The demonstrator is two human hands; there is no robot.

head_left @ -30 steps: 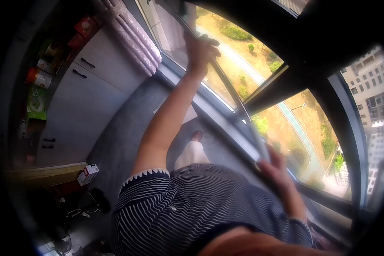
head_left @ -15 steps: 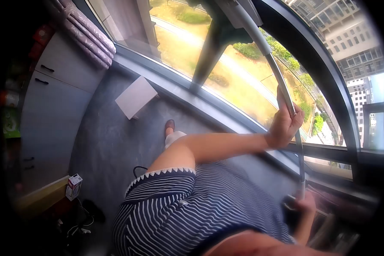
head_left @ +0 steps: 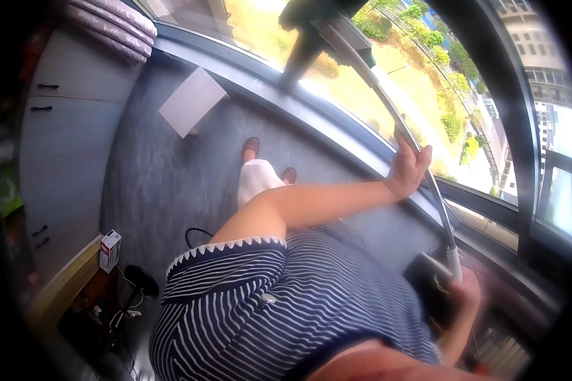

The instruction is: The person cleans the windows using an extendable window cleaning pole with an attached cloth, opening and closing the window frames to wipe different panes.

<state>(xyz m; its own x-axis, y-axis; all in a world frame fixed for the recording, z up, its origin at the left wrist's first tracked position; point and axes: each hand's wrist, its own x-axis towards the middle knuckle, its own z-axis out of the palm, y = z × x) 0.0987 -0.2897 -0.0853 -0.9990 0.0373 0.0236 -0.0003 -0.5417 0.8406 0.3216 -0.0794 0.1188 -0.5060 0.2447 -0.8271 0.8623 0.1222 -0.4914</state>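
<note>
A long pole with a grey-white upper sleeve and a metal shaft runs from the window down to the lower right. At its top is a cleaning head with a dark fuzzy pad, against the window glass; it looks like a window-cleaning mop. My left hand is closed around the middle of the shaft, its arm reaching across my body. Lower down, my right hand, slightly blurred, grips the pale lower end of the pole. Whether the pad touches the glass I cannot tell.
A small low stool stands by the window wall. Grey cabinets line the left side, near a folded curtain. At lower left are a small white box and cables. A dark bag-like object sits beside my right hand.
The mop head shows lower and further left against the glass, and both hands keep their hold on the pole. My view has shifted, and a second foot now shows.
</note>
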